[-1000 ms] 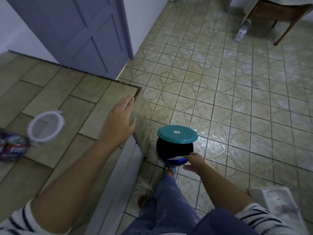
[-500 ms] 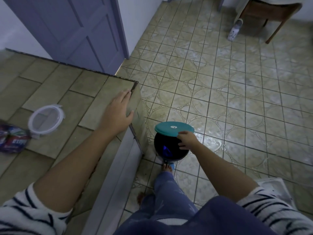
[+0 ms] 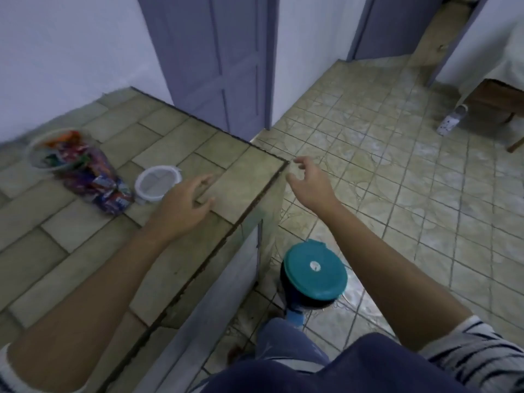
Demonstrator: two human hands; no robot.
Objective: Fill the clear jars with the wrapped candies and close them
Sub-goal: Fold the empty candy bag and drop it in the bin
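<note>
A clear jar (image 3: 52, 150) stands far left on the tiled counter (image 3: 85, 251), filled with colourful wrapped candies. A bag of wrapped candies (image 3: 102, 185) lies beside it. Its round clear lid (image 3: 157, 184) sits flat to the bag's right. My left hand (image 3: 184, 204) hovers over the counter just right of the lid, fingers relaxed, holding nothing. My right hand (image 3: 307, 180) is raised past the counter's corner, fingers loosely curled and empty.
A black bin with a teal lid (image 3: 314, 273) stands on the floor below the counter's edge, by my foot. A purple door (image 3: 215, 61) is behind the counter. A wooden chair (image 3: 499, 109) and a white shoe (image 3: 450, 121) are at far right.
My right hand left the bin and rose to counter height; the bin's lid is down. My left hand lifted off the counter corner and moved toward the lid. The view tilted up, revealing the jar.
</note>
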